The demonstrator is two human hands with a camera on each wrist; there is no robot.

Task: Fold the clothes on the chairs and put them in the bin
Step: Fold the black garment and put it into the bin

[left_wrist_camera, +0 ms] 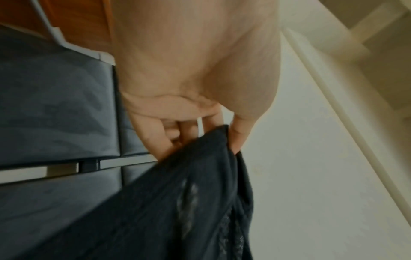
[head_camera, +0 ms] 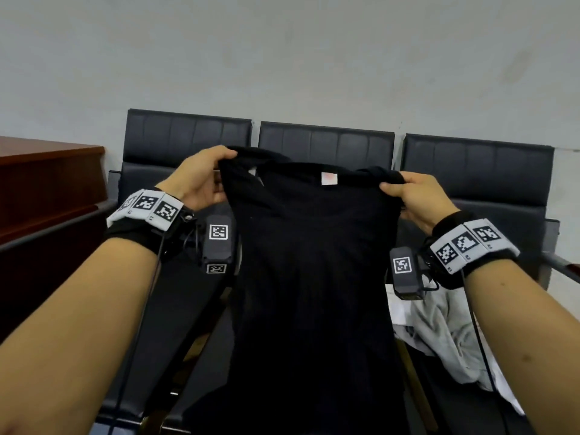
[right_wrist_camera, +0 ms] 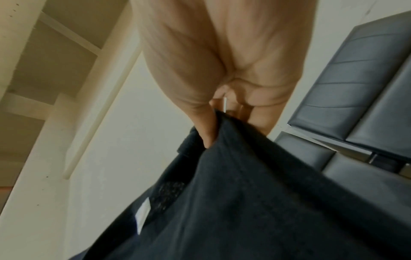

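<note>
Black shirt (head_camera: 314,262) up in the air, hanging in front of the middle chair (head_camera: 326,141)! Left hand (head_camera: 196,180) has its grip pinched tight on one shoulder of the shirt, thumb and fingers (left_wrist_camera: 155,139) clamping the cloth. Right hand (head_camera: 417,199) grips the other shoulder, thumb (right_wrist_camera: 206,126) pressed into the fabric. White tag (head_camera: 329,178) at the collar faces the camera. Grey clothes (head_camera: 445,334) lie heaped on the seat right of the shirt.
</note>
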